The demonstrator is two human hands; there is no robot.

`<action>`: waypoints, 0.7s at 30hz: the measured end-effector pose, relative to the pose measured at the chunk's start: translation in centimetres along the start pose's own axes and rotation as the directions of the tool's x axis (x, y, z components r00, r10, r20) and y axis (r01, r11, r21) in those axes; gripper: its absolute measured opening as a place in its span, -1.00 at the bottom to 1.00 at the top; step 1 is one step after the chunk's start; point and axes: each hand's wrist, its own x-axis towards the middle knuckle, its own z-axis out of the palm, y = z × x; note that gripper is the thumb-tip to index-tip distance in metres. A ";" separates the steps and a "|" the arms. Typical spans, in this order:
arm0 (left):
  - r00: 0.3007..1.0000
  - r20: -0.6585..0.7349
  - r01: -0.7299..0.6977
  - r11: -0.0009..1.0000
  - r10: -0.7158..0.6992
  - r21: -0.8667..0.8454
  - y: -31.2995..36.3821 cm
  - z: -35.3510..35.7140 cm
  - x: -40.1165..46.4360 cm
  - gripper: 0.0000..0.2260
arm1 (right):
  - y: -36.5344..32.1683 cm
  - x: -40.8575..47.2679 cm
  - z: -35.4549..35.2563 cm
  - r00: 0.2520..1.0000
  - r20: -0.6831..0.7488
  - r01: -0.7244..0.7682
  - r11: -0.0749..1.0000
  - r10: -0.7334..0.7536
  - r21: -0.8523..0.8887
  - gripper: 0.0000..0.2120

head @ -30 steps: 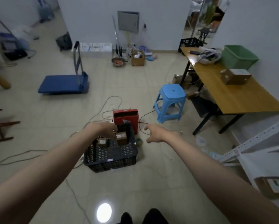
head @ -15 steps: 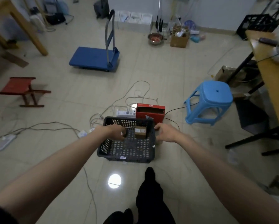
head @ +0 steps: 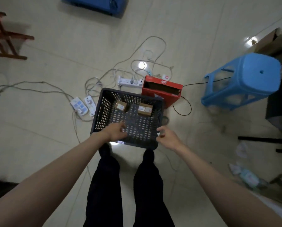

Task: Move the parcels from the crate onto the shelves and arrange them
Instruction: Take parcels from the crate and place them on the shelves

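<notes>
Head view, looking straight down. Black crate (head: 127, 118) sits on the floor (head: 47, 128) just ahead of the person's feet. Two cardboard parcels lie at its far end: left parcel (head: 121, 106) tilted against the back wall, right parcel (head: 145, 109) flatter, the two apart.

Left hand (head: 116, 132) is over the near-left rim, fingers curled; right hand (head: 167, 136) at the near-right corner, fingers bent at the rim. Probably both grip the crate's edge, but blur keeps me from telling a firm hold from mere contact.

Step in hand, by my reading: taking hold of the crate, or steadying it, before parcels go to the shelves. Next move calls for either lifting the crate level so the parcels don't slide, or reaching forward for one.

Around it: red box (head: 161, 90) touching the far-right corner, power strips (head: 83, 106) and cables to the left, blue stool (head: 245, 81) well to the right. No shelves in frame. Parcel labels unreadable.
</notes>
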 end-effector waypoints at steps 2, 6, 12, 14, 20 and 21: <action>1.000 -0.001 0.003 0.996 -0.004 -0.089 -1.2 0.3 3.7 -0.58 | 0.5 3.8 1.3 0.999 -0.022 -0.027 0.997 0.028 0.067 -0.64; 1.000 -0.003 0.028 0.949 -0.030 -0.313 -3.7 1.6 12.2 -0.63 | 2.3 12.5 4.4 0.995 -0.026 -0.090 0.974 0.097 0.206 -0.64; 0.995 -0.058 0.044 0.895 -0.077 -0.444 -8.4 7.5 25.5 -0.61 | 7.6 26.6 10.2 0.967 -0.097 -0.172 0.889 0.234 0.425 -0.58; 0.996 -0.041 0.051 0.887 -0.079 -0.459 -9.8 9.3 29.5 -0.58 | 8.8 31.0 11.5 0.964 -0.104 -0.174 0.872 0.247 0.457 -0.56; 0.991 -0.108 0.025 0.898 -0.080 -0.439 -12.5 13.8 40.8 -0.55 | 11.4 42.6 14.5 0.956 -0.164 -0.120 0.838 0.241 0.533 -0.34; 0.988 -0.125 0.023 0.895 -0.088 -0.446 -12.8 14.2 42.6 -0.52 | 11.7 44.4 14.8 0.952 -0.176 -0.123 0.839 0.251 0.530 -0.30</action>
